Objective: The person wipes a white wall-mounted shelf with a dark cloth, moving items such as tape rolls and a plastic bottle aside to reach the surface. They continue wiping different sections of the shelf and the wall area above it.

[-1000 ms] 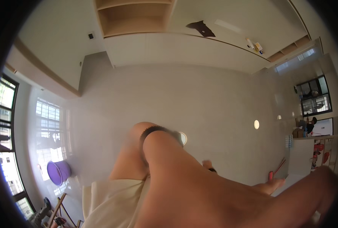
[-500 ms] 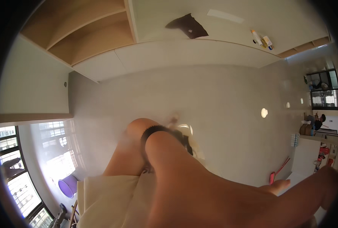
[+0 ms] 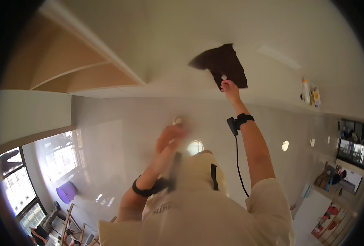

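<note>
My right hand [image 3: 230,88] reaches up to a dark brown cloth [image 3: 231,61] lying on a pale surface, its fingers curled at the cloth's lower edge beside a small whitish item [image 3: 224,77]; what they grip is unclear. My left hand [image 3: 171,135] is lower, near the middle of the view and over the grey floor [image 3: 120,110], smeared by motion. A small whitish shape [image 3: 178,120] shows beside it, too blurred to name. Both wrists wear black straps, with a cable from the right one.
Open wooden shelves [image 3: 75,74] are at upper left. Small bottles and packages [image 3: 309,92] lie on the pale surface at right. A purple bucket [image 3: 66,192] stands near the left windows, with wooden frames [image 3: 69,221] below it. A person [image 3: 336,177] is at the far right.
My arms, earlier large across the lower view, now extend forward: the right reaches to the brown cloth, the left is mid-view. The shelves and cloth appear larger and lower as my view has shifted.
</note>
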`<state>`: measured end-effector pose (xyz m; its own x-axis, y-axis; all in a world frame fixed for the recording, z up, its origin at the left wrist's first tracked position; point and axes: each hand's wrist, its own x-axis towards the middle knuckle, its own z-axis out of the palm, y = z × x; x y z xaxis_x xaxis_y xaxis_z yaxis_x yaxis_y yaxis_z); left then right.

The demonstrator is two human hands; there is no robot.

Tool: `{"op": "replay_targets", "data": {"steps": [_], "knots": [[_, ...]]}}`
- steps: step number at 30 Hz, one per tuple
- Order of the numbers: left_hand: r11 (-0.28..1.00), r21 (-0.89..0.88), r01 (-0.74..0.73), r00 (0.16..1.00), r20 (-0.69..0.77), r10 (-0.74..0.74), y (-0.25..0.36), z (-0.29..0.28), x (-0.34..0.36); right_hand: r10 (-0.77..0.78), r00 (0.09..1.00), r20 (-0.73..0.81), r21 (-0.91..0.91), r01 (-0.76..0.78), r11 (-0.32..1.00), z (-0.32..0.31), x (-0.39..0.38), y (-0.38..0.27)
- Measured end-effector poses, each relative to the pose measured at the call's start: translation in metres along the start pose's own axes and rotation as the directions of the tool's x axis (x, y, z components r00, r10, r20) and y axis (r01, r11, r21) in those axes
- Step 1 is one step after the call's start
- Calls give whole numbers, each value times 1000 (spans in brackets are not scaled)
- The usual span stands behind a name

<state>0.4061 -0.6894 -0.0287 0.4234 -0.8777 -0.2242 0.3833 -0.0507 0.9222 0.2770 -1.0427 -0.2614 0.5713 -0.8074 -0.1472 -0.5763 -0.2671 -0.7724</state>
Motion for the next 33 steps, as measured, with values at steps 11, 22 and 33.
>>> {"op": "replay_targets", "data": {"steps": [11, 22, 33], "knots": [[992, 58, 116, 925, -370, -86, -107, 28, 160, -301, 932, 203, -389, 359, 848, 135, 239, -32], [888, 424, 176, 936, -352, -18, -184, 106, 279, -655, 755, 18, -464, 587, 664, -7, 273, 89], [817, 495, 296, 944, -281, -172, -200, 142, 291, -363, 813, -456, -673, -48, 738, -189, 277, 251]]}}
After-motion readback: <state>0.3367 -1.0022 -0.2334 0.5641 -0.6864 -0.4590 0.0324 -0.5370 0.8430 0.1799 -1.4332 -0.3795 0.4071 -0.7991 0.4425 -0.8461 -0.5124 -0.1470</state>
